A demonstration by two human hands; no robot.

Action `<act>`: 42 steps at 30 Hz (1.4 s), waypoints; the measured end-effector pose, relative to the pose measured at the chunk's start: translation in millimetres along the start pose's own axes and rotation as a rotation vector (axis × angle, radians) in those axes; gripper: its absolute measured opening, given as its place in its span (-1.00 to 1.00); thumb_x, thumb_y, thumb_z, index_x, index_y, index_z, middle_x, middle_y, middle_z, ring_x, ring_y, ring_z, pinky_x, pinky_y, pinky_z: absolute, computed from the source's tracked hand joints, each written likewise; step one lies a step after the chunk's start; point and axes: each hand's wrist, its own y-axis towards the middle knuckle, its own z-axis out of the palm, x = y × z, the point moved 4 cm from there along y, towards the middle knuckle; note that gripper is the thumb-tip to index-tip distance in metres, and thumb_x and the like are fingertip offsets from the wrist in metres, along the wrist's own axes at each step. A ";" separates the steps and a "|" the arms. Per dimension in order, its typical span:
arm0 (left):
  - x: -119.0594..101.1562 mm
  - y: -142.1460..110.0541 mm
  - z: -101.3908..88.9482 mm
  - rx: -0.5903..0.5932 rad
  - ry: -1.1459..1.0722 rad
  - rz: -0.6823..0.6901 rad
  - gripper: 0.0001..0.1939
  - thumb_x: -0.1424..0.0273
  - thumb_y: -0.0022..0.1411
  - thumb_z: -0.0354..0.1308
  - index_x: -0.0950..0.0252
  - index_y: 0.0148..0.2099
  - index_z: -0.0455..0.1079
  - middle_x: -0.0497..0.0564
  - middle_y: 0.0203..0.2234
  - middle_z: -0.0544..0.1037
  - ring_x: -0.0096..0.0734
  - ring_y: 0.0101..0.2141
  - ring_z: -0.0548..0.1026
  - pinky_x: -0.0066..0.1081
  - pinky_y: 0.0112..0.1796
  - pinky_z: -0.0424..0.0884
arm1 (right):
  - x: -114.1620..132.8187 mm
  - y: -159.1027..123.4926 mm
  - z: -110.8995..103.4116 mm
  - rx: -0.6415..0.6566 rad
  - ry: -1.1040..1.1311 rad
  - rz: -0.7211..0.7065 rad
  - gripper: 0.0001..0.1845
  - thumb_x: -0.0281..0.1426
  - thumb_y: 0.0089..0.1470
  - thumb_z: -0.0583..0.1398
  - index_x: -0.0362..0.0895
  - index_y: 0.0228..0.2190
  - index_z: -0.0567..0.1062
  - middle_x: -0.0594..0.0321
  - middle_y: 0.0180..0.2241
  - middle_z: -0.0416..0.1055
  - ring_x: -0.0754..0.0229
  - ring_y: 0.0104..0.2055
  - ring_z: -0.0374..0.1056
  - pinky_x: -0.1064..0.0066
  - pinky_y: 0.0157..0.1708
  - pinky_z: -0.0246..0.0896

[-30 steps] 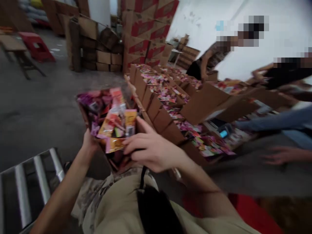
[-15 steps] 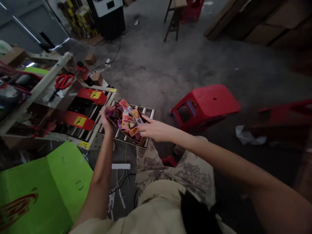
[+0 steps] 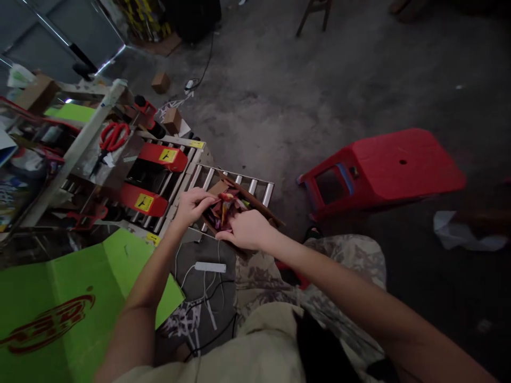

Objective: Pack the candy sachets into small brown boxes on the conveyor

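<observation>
A small brown cardboard box point(image 3: 239, 250) is tilted over the end of a roller conveyor, close to my knees. Inside it lie small shiny packets point(image 3: 227, 208) in red, pink and purple; their contents cannot be made out. My left hand point(image 3: 192, 206) is closed at the box's left end, its thumb and fingertips bent over the rim beside the packets. From the right, my right hand point(image 3: 249, 230) reaches into the box with thumb and fingers apart. Its fingertips press among the packets and are partly hidden there.
The roller conveyor point(image 3: 253, 186) extends from a machine with red guides point(image 3: 143, 199). Red-handled scissors point(image 3: 114, 136) lie on the machine. A green printed cardboard sheet point(image 3: 99, 276) is at lower left, a power strip point(image 3: 210, 267) below the conveyor, and a red stool point(image 3: 403, 162) to the right.
My right hand has gone from the box's right side in among the packets. My left hand has shifted from the outer side onto the rim. The view has turned, showing the stool farther right.
</observation>
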 end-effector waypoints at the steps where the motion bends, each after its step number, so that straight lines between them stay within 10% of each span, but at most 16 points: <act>1: -0.7 5.1 2.4 0.076 0.051 -0.006 -0.67 0.16 0.30 0.10 0.20 -0.36 0.59 0.02 -0.46 0.61 -0.33 -0.41 0.52 -0.34 -0.29 0.39 | -1.2 3.0 4.0 -0.027 -0.003 0.004 -0.19 0.16 0.27 -0.13 -0.26 -0.16 0.58 -0.08 -0.23 0.56 -0.08 -0.15 0.49 0.23 -0.19 0.29; 9: 10.6 36.9 44.9 0.013 0.659 -0.202 -0.72 0.30 0.35 -0.07 0.28 -0.25 0.43 0.19 -0.36 0.56 -0.11 -0.27 0.47 -0.21 -0.19 0.29 | -13.9 22.8 31.7 -0.308 0.005 0.107 -0.58 -0.34 0.38 -0.10 -0.14 -0.16 0.54 0.01 -0.13 0.46 0.03 -0.06 0.34 0.24 -0.11 0.10; 18: 10.1 29.7 43.0 -0.238 0.550 -0.108 -0.68 0.31 0.33 -0.04 0.30 0.05 0.36 0.25 -0.03 0.50 0.01 0.02 0.40 -0.05 0.07 0.21 | -21.0 -27.6 -3.8 -0.527 0.304 -0.125 -0.60 -0.53 0.29 -0.04 -0.19 0.02 0.48 0.05 0.04 0.42 0.11 0.10 0.30 0.29 0.14 0.20; 23: -5.8 17.1 43.0 -0.023 0.311 0.216 -0.65 0.30 0.39 -0.17 0.22 -0.10 0.44 0.15 -0.19 0.59 -0.18 -0.12 0.50 -0.17 -0.02 0.35 | -24.1 -11.8 3.1 -0.460 0.349 0.032 -0.33 -0.29 0.30 0.05 -0.33 0.33 0.09 -0.09 0.38 -0.03 -0.05 0.39 -0.02 0.15 0.35 -0.01; 31: -31.5 5.1 74.2 0.186 0.411 0.062 -0.60 0.34 0.42 -0.22 0.24 -0.01 0.45 0.13 -0.10 0.57 -0.18 -0.02 0.47 -0.14 0.07 0.33 | -39.8 1.2 11.2 -0.139 0.155 0.127 -0.58 -0.40 0.30 -0.01 -0.35 -0.01 0.53 -0.23 0.07 0.41 -0.10 0.12 0.35 0.11 0.13 0.26; 36: -29.4 13.4 91.9 0.338 0.719 -0.069 -0.70 0.36 0.37 -0.05 0.28 0.03 0.42 0.24 0.01 0.49 0.08 0.02 0.39 0.00 0.00 0.29 | -36.4 -33.9 -27.1 -0.482 0.289 -0.049 -0.55 -0.48 0.26 -0.02 -0.19 0.07 0.50 0.04 0.26 0.24 0.02 0.36 0.08 0.07 0.35 -0.02; 39: -27.6 13.2 91.9 0.228 0.680 -0.104 -0.69 0.35 0.34 0.02 0.30 0.08 0.36 0.28 0.03 0.45 0.10 0.06 0.36 0.03 0.03 0.27 | -45.7 -60.2 -31.3 -0.707 0.417 0.113 -0.39 -0.29 0.26 0.07 -0.22 0.28 0.23 -0.04 0.29 0.17 -0.14 0.36 0.04 -0.14 0.32 -0.04; 42: -22.9 8.7 81.9 -0.072 0.420 -0.064 -0.64 0.28 0.31 0.05 0.30 0.10 0.24 0.27 0.02 0.40 -0.04 0.08 0.36 -0.07 0.08 0.30 | -39.3 -69.0 1.5 -0.568 0.433 0.190 -0.13 -0.13 0.12 0.23 -0.25 0.32 0.12 -0.14 0.28 0.18 -0.22 0.30 0.13 -0.20 0.23 0.07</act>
